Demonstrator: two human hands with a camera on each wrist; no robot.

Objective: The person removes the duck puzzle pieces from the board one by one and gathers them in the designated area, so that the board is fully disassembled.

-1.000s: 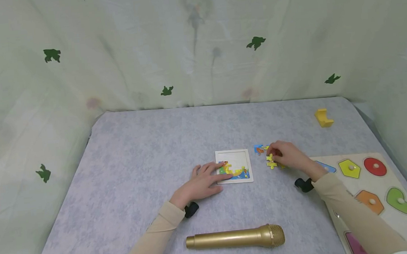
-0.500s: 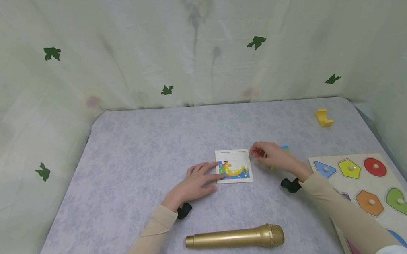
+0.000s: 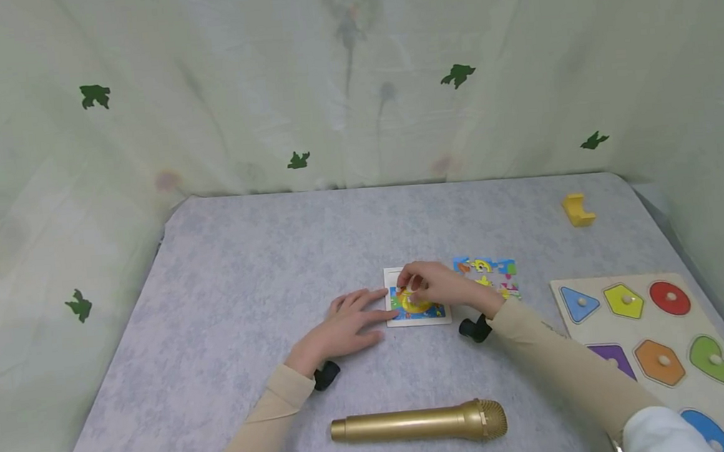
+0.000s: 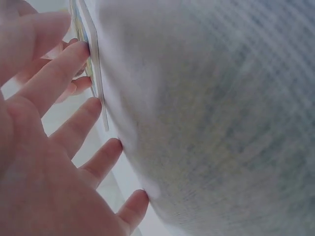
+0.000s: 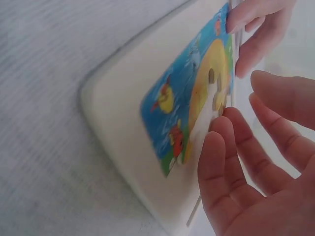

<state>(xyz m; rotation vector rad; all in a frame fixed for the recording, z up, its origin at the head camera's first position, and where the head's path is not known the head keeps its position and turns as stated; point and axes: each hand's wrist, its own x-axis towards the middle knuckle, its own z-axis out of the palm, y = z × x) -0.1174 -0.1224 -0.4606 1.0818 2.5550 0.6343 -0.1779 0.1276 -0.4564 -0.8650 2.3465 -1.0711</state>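
A small jigsaw puzzle in a white frame (image 3: 445, 312) lies mid-table, its lower part filled with blue and yellow pieces. My left hand (image 3: 339, 328) is spread flat at the frame's left side, with extended fingertips (image 4: 93, 105) at its edge. My right hand (image 3: 441, 287) is over the frame, thumb and fingers bent together in a pinch on a puzzle piece, which the fingers mostly hide. In the right wrist view, the fingertips (image 5: 231, 115) come right up to the yellow part of the picture (image 5: 204, 88), beside a gap between the pieces.
Several loose puzzle pieces (image 3: 506, 266) lie right of the frame. A gold microphone (image 3: 412, 424) is in front of the hands. A wooden board of knobbed shapes (image 3: 641, 316) occupies the right side, under the right forearm. A yellow block (image 3: 577, 211) sits at the back right.
My right hand has moved left from the loose pieces to over the frame, uncovering those pieces. My left hand has drawn slightly back to the left, off the filled pieces.
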